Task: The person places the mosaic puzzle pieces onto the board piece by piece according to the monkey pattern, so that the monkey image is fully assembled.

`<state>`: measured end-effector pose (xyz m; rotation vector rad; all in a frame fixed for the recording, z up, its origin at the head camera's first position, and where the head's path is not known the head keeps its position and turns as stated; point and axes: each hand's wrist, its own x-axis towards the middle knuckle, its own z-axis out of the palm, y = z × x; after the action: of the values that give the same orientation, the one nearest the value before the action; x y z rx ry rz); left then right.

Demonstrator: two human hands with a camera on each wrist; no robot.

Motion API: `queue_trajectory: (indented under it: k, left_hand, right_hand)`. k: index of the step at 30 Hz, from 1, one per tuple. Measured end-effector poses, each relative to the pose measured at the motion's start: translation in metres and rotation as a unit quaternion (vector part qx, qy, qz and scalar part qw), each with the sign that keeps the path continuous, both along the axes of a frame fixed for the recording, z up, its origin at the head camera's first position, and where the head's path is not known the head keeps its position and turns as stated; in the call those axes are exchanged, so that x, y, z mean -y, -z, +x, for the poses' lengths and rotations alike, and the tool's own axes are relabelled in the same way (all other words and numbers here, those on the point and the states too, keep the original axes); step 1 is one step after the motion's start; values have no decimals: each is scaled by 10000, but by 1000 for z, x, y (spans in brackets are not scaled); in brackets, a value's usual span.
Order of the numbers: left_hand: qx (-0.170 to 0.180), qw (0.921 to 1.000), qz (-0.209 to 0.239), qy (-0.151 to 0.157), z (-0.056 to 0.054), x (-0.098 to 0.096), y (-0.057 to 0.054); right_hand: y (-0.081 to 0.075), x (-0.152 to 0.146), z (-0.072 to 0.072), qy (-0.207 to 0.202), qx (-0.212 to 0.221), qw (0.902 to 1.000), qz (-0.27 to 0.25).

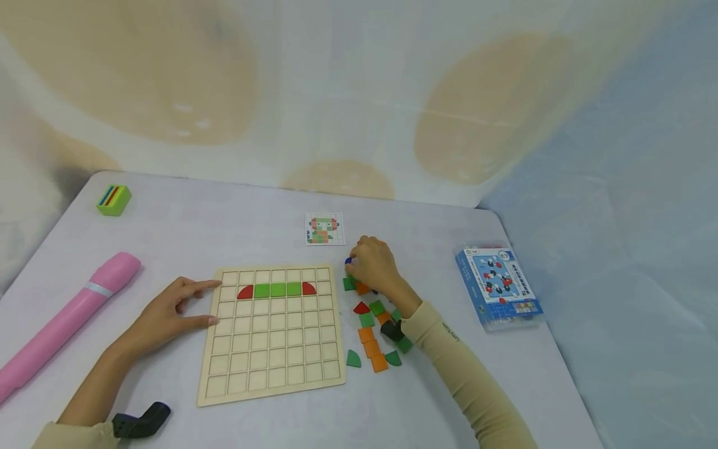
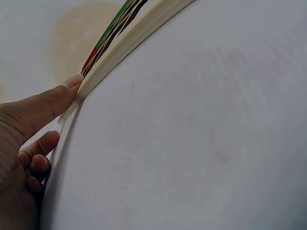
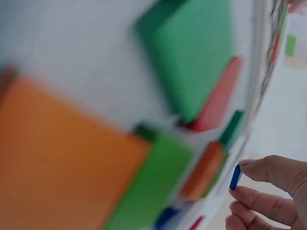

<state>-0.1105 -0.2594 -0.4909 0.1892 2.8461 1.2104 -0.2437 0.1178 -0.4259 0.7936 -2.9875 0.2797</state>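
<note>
A wooden grid board (image 1: 241,360) lies on the table. Along its second row, three green squares (image 1: 278,290) sit between two red quarter-round pieces (image 1: 245,292). At the board's left edge, my left hand (image 1: 165,315) rests with index finger and thumb stretched out; the left wrist view shows the thumb (image 2: 53,103) touching the rim. Right of the board, my right hand (image 1: 373,265) pinches a small blue piece (image 3: 235,176) between thumb and index finger. Below that hand lie scattered orange squares (image 1: 372,348), green pieces (image 1: 353,358) and a red piece (image 1: 361,307).
A printed pattern card (image 1: 325,229) lies beyond the board. To the right is a blue box (image 1: 499,284) with a ball-and-stick picture. A pink roll (image 1: 73,318) lies at the left, and a striped green block (image 1: 114,200) stands at the far left corner.
</note>
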Motion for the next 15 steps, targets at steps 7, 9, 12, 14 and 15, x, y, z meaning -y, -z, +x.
queue_trajectory:
  k: [7,9,12,14,15]
  left_hand:
    - [-2,10000,-13,1,1,0,-1]
    - [16,10000,-21,4,1,-1,-1]
    - [54,10000,-14,4,1,-1,-1]
    - [61,10000,-7,4,0,-1,0]
    - [61,10000,2,7,0,-1,0]
  right_hand:
    - [-13,32,26,-675,-96,9974,-242]
    - [-15,46,36,-904,-121,9956,-213]
    - [-16,69,50,-1179,-59,9929,-124]
    - [-17,84,57,-1355,-65,9908,-7]
    - [-17,91,61,-1413,-53,9899,66]
